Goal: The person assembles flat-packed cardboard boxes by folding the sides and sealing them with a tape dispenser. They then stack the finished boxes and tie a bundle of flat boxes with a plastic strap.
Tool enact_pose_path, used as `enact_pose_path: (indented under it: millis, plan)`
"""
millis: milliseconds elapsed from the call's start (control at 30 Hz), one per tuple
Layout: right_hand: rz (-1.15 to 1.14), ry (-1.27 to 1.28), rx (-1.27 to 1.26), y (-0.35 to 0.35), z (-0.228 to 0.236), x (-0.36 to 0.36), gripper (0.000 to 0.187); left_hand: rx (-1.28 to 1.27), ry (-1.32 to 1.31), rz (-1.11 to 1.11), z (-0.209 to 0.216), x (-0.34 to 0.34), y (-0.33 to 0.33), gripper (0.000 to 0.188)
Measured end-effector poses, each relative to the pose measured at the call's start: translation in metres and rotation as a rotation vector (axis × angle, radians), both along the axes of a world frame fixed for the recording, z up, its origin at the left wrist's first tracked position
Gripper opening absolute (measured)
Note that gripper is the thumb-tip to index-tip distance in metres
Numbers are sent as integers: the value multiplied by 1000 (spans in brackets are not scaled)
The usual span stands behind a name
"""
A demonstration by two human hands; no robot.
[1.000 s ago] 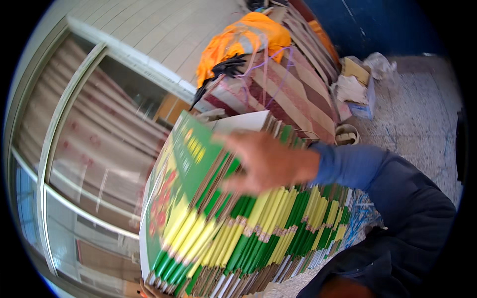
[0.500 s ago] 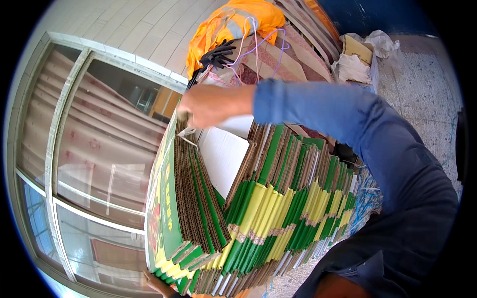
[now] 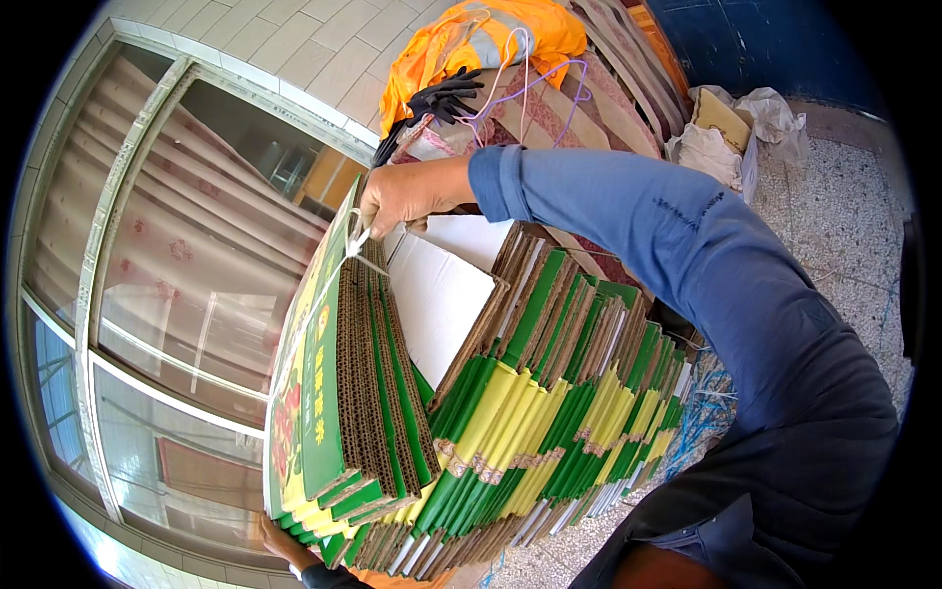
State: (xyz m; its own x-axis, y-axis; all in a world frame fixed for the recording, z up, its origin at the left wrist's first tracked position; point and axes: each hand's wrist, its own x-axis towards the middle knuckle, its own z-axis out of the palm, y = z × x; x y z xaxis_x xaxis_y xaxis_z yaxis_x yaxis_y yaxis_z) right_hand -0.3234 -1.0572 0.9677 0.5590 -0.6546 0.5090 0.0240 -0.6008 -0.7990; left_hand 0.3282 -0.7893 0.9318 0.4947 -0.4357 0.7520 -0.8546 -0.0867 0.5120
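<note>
Several flattened green and yellow cardboard boxes form a bundle (image 3: 329,393), standing on edge and tilted at the left of a long row. White string (image 3: 353,245) is drawn around the bundle's upper end, with a knot or loop at the top edge. My right hand (image 3: 407,193) reaches across from the right and is closed on this string, its fingertips partly hidden behind the boxes. At the bundle's lower left corner, my left hand (image 3: 282,543) holds the edge; some of its fingers are out of sight. White inner faces of a box (image 3: 442,304) show beside the bundle.
More flattened boxes (image 3: 559,412) stand packed to the right. A windowed wall (image 3: 196,294) runs close on the left. Behind lie an orange vest (image 3: 422,59), dark gloves (image 3: 442,98) and a purple hanger (image 3: 579,83). Blue strands (image 3: 711,402) lie on the speckled floor.
The bundle's lower end has shifted slightly left, along with my left hand. My right hand, blurred before, is now steadier at the string, and the knot shows more plainly.
</note>
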Motion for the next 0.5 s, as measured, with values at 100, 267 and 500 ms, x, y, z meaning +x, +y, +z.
enact_pose_path:
  millis: [100, 267, 500]
  plan:
    - [225, 28, -273, 37, 7, -4, 21, -70, 148, -104, 0, 7, -2, 45]
    - [92, 150, -272, 77, 9, -2, 21, -91, 153, -97, -2, 2, -3, 42]
    - [-100, 85, -101, 66, 15, -14, 19, -58, 165, -26, 0, -19, 3, 42]
